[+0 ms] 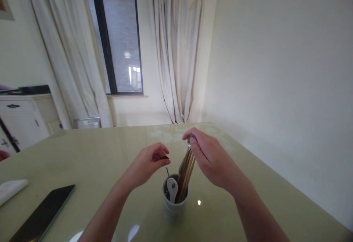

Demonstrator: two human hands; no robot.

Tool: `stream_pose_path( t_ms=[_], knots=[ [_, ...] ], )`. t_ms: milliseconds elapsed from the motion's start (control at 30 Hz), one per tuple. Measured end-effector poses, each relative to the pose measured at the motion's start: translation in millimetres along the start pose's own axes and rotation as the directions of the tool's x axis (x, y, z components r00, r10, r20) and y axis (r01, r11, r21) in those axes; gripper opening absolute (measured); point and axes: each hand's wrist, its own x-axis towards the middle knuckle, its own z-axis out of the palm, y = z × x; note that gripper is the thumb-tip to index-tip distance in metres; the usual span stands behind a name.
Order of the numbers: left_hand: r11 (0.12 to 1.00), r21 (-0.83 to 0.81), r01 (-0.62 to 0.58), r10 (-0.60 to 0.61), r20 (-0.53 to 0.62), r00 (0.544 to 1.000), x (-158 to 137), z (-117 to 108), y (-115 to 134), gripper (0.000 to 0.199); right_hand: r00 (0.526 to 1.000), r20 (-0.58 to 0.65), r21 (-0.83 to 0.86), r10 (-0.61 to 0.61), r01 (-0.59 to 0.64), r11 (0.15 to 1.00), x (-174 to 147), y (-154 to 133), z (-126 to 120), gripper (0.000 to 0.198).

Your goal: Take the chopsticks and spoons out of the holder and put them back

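Observation:
A small white ceramic cup point(174, 209) stands on the glossy green table point(96, 150) in front of me. In it are a bundle of brown chopsticks point(186, 177), a white porcelain spoon point(172, 188) and a thin metal utensil point(167, 170). My right hand point(212, 161) pinches the top ends of the chopsticks above the cup. My left hand point(150, 164) holds the dark top of the thin metal utensil between its fingertips, just left of the chopsticks.
A dark phone or tablet point(42, 214) lies flat near the table's left front. A white folded cloth point(11, 189) sits at the left edge. Behind the table are curtains point(176, 50), a window point(118, 39) and a white cabinet point(20, 118).

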Motion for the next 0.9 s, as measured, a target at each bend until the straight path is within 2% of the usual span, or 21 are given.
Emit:
stream_pose_path(
  t_ms=[133, 267, 433, 600, 700, 800, 867, 900],
  knots=[
    [1.0, 0.007, 0.01, -0.01, -0.001, 1.0, 2.2, 12.1, 1.0, 0.024, 0.994, 0.108, -0.045, 0.024, -0.019, 0.999, 0.2, -2.9, 0.1, 0.02],
    [0.999, 0.021, -0.028, 0.029, -0.031, 0.999, 5.3, 26.9, -3.1, 0.027, 0.976, 0.206, -0.108, 0.066, -0.044, 0.993, -1.0, -7.2, -1.6, 0.019],
    [0.998, 0.027, -0.06, 0.061, -0.046, 0.997, 9.3, 37.9, -13.3, 0.043, 0.935, 0.35, -0.172, 0.058, 0.003, 0.985, -7.2, -5.1, 11.9, 0.018],
    [0.996, 0.062, -0.057, 0.06, -0.038, 0.997, 9.0, 41.0, -17.8, 0.049, 0.911, 0.389, -0.304, 0.138, -0.014, 0.953, -10.9, 0.1, 23.1, 0.019],
    [0.998, 0.036, -0.054, 0.057, -0.094, 0.994, 9.3, 39.6, -16.2, 0.053, 0.944, 0.29, -0.324, 0.16, -0.06, 0.944, -12.4, 3.0, 18.1, 0.015],
    [0.998, -0.034, -0.057, 0.05, -0.187, 0.981, 5.8, 39.6, -16.5, 0.059, 0.989, 0.069, -0.195, 0.133, -0.117, 0.974, -26.6, 12.1, 21.1, 0.01],
    [0.993, -0.105, -0.059, 0.028, -0.273, 0.962, -1.8, 43.5, -22.2, 0.065, 0.976, -0.143, 0.002, 0.163, -0.164, 0.986, -46.4, 23.7, 36.0, 0.015],
    [0.988, -0.149, -0.051, 0.001, -0.323, 0.946, -7.4, 47.2, -27.4, 0.068, 0.943, -0.26, 0.091, 0.207, -0.19, 0.978, -58.3, 30.8, 47.3, 0.023]
  ],
)
